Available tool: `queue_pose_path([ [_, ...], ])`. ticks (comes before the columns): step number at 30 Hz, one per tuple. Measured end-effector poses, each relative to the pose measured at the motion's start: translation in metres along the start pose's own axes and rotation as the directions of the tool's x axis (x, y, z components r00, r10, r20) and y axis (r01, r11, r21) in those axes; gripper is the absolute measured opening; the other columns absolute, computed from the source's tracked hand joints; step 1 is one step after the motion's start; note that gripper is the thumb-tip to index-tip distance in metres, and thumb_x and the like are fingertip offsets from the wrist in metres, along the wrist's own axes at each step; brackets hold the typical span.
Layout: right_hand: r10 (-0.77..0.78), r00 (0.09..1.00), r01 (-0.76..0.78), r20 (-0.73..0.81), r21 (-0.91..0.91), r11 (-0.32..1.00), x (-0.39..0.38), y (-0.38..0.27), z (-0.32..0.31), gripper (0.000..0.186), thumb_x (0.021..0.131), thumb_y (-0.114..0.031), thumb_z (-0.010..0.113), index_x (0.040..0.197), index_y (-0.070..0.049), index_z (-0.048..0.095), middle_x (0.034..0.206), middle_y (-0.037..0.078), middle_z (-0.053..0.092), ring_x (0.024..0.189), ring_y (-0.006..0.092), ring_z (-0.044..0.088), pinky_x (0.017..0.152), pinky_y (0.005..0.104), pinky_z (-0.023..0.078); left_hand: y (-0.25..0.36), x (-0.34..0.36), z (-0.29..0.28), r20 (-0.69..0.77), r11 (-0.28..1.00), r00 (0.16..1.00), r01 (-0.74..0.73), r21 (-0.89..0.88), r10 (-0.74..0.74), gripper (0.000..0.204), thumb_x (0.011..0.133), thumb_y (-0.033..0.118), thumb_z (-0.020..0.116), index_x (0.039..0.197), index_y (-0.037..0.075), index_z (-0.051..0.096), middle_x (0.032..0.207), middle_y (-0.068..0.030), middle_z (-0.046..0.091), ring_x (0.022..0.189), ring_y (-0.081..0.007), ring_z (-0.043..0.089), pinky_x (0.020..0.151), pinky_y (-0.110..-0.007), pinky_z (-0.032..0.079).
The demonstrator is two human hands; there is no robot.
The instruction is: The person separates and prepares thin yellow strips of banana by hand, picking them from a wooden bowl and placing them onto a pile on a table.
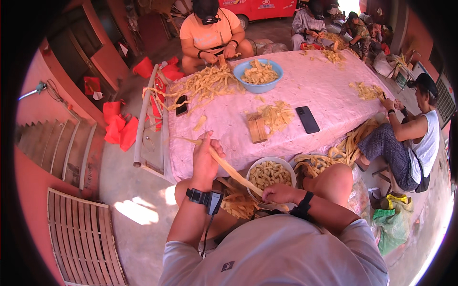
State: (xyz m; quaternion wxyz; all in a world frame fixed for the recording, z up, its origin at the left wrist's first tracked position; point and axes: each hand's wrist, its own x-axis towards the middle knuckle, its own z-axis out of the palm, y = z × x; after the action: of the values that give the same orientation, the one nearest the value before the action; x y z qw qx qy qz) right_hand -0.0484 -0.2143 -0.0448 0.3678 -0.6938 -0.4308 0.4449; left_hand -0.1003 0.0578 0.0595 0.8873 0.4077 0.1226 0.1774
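A long, flat, pale-yellow strip (232, 171) stretches slantwise between my hands. My left hand (206, 155), raised at the table's front edge, has its fingers closed around the upper part, and a thin end sticks out beyond it. Lower down and to the right, my right hand (280, 193) pinches the other end over the near rim of a white bowl (293, 174). Small, knotted-looking yellow pieces (269, 172) fill that bowl. More strips (234, 205) lie by my lap, partly hidden by my arms.
On the pink-covered table (210, 136) are a wooden block (256, 129), loose strips (277, 116), two phones (307, 119) and a blue basin (258, 88) of pieces. One person (210, 35) works across the table, another (415, 136) sits at right. A metal rail (141, 121) stands left.
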Motion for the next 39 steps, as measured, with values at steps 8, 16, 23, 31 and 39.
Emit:
queue_pose_path([
  [8, -0.140, 0.965, 0.128, -0.224, -0.065, 0.990, -0.006, -0.040, -0.049, 0.017, 0.089, -0.018, 0.056, 0.095, -0.006, 0.067, 0.087, 0.010, 0.068, 0.081, 0.0211, 0.065, 0.074, 0.0342, 0.050, -0.016, -0.006, 0.031, 0.367, 0.892, 0.898, 0.057, 0.449, -0.242, 0.058, 0.103, 0.050, 0.024, 0.102, 0.002, 0.057, 0.060, -0.0005, 0.047, 0.049, -0.0097, 0.041, 0.050, -0.021, 0.035],
  [16, 0.161, 0.853, 0.161, -0.497, 0.544, 0.824, -0.030, -0.086, -0.148, 0.028, 0.099, -0.023, 0.051, 0.120, -0.004, 0.052, 0.093, 0.006, 0.065, 0.070, 0.0110, 0.061, 0.061, 0.0232, 0.049, -0.052, 0.004, 0.052, 0.517, 0.627, 0.628, -0.060, 0.777, -0.581, 0.044, 0.103, 0.034, 0.033, 0.113, 0.000, 0.059, 0.069, -0.0007, 0.054, 0.061, -0.0096, 0.050, 0.060, -0.023, 0.043],
  [23, 0.063, 0.909, 0.359, -0.411, 0.852, 0.382, -0.003, -0.048, -0.148, 0.025, 0.095, -0.023, 0.060, 0.111, -0.005, 0.061, 0.086, 0.002, 0.065, 0.063, 0.0085, 0.059, 0.050, 0.0195, 0.043, -0.066, 0.015, 0.058, 0.362, 0.455, 0.437, 0.127, 0.881, -0.823, 0.038, 0.103, 0.028, 0.038, 0.119, -0.001, 0.058, 0.072, -0.0010, 0.056, 0.065, -0.0102, 0.055, 0.065, -0.025, 0.046],
  [31, 0.123, 0.849, 0.198, -0.513, 0.526, 0.827, 0.026, -0.047, -0.161, 0.009, 0.093, -0.013, 0.061, 0.097, -0.005, 0.058, 0.070, 0.002, 0.061, 0.058, 0.0066, 0.057, 0.049, 0.0199, 0.043, -0.068, 0.056, 0.042, 0.282, 0.535, 0.577, 0.332, 0.777, -0.767, 0.031, 0.100, 0.020, 0.044, 0.122, 0.002, 0.053, 0.076, -0.0053, 0.061, 0.060, -0.0128, 0.059, 0.059, -0.024, 0.047],
  [39, 0.227, 0.871, 0.107, -0.436, 0.618, 0.779, 0.040, -0.032, -0.169, 0.011, 0.094, -0.013, 0.060, 0.096, -0.004, 0.056, 0.066, 0.004, 0.060, 0.048, 0.0082, 0.051, 0.045, 0.0200, 0.040, -0.086, 0.080, 0.024, 0.266, 0.734, 0.840, 0.208, 0.646, -0.472, 0.024, 0.096, 0.007, 0.050, 0.119, 0.008, 0.044, 0.085, -0.0059, 0.062, 0.055, -0.0070, 0.051, 0.051, -0.019, 0.041],
])
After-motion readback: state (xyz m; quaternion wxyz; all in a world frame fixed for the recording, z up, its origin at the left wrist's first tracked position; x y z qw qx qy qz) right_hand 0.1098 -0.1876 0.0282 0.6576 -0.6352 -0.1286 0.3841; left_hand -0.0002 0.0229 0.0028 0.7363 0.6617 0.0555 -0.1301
